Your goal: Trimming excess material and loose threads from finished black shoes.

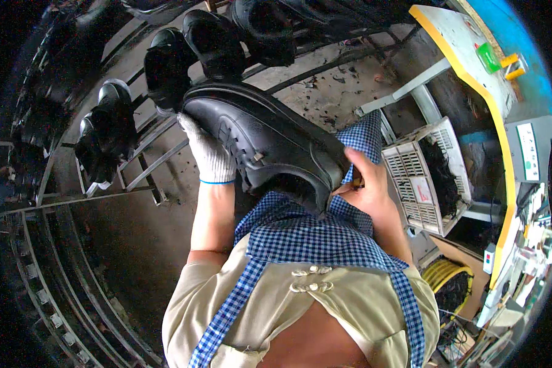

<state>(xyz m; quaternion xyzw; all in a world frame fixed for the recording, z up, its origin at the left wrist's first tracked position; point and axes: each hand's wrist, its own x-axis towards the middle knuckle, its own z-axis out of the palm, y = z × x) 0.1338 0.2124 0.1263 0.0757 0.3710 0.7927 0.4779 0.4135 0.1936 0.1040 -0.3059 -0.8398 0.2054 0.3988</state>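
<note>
A black lace-up shoe (pixel 260 132) lies tilted across my front, its toe to the upper left and its opening toward me. My left hand (pixel 205 147), in a white knitted glove with a blue cuff edge, grips the shoe at the toe and lace side. My bare right hand (pixel 368 184) is at the heel end, its fingers closed close against the heel edge. A small dark thing seems to be between those fingers, but I cannot make out what it is. The blue checked apron (pixel 313 242) lies below the shoe.
Several black shoes (pixel 211 46) stand on a metal rack ahead and to the left. At right, a white plastic crate (pixel 411 178) holds dark scraps beside a yellow-edged table (pixel 503 129). A yellow basket (pixel 438 276) sits lower right. Metal rails (pixel 61 276) curve at lower left.
</note>
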